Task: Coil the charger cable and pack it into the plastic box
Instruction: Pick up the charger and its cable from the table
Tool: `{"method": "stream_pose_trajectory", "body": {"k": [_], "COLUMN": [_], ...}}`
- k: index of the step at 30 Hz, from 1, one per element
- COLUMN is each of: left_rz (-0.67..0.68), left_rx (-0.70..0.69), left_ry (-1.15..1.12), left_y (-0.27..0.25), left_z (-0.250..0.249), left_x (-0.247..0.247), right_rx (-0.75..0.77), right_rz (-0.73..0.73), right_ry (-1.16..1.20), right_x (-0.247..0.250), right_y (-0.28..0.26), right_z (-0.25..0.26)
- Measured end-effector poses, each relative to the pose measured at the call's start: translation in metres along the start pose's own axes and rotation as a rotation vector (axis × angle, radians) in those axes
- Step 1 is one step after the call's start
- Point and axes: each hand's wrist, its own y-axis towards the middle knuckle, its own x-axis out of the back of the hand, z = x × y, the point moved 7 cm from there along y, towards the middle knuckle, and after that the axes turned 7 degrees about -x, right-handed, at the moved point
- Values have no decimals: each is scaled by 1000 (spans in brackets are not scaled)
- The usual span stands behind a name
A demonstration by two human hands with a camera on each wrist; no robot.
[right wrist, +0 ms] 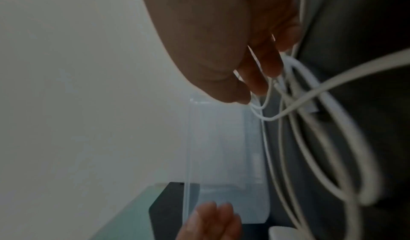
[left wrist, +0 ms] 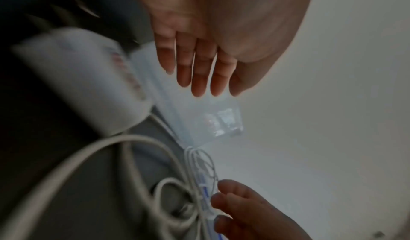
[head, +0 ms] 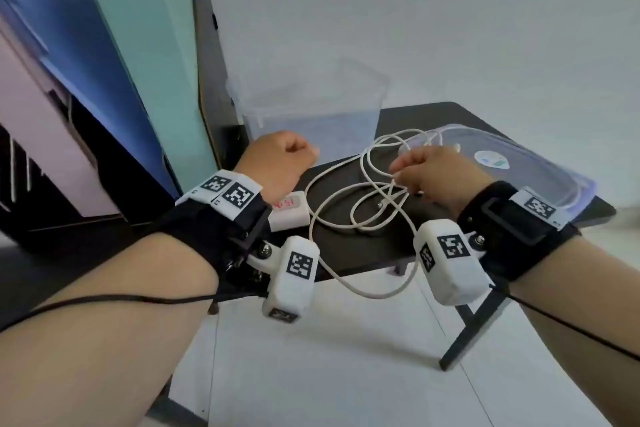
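Observation:
A white charger cable (head: 335, 188) lies in loose loops on the small black table (head: 446, 113), and one loop hangs over the front edge. My right hand (head: 401, 177) pinches several thin strands of the cable (right wrist: 295, 101) between thumb and fingers (right wrist: 255, 79), lifted slightly. My left hand (head: 304, 149) hovers in front of the clear plastic box (head: 311, 107). Its fingers (left wrist: 197, 72) are straight and together, holding nothing. The box stands upright and open at the table's back left; nothing shows inside it.
The clear lid (head: 540, 180) with a round sticker lies flat at the table's right. A white block with red digits (head: 289, 210) sits at the front left edge, under my left wrist. A dark panel (head: 207, 73) leans behind the box. White floor lies below.

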Motion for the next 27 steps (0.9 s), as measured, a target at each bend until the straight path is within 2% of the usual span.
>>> {"method": "stream_pose_trajectory", "body": {"k": [2,5,9,14,20,24,27], "left_rz": [24,164,208,324,288,215,156], "left_rx": [66,117,163,220,219,208,177], "left_ry": [29,160,267,407,474,452,409], "left_y": [-13,-26,-33,-40,-38,-39,-41], "left_z": [12,25,32,40,37,34,26], "left_x": [-1,-12,-13,-16,-11,-7,-4], "right_rx": [-14,-4,65,72,105,104,119], "right_rz": [-38,-52,-77,-89,-65,-71,-143], "right_ry": [-66,-129,-290,-440,-646,-570,-574], "right_x": [2,2,3,-5,-11,-6,5], "right_y": [-7,-16,-20,-9,-8,-9,-14], "right_z": [-8,-16,-7,-5,3,2,4]}}
